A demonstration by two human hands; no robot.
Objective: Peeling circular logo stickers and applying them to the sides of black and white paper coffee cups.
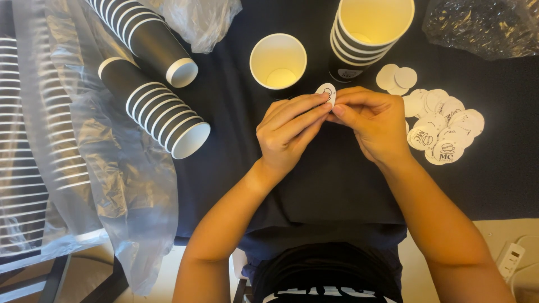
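Both my hands meet over the dark cloth and pinch one small round white sticker between their fingertips. My left hand grips it from the left, my right hand from the right. Just beyond the sticker stands a single open paper cup, white inside and black outside. Right of my right hand lies a loose pile of round white stickers with black prints.
A stack of upright cups stands behind my right hand. Two stacks of black cups lie on their sides at left. Clear plastic wrap with more stacked cups covers the left edge. A white power strip sits at bottom right.
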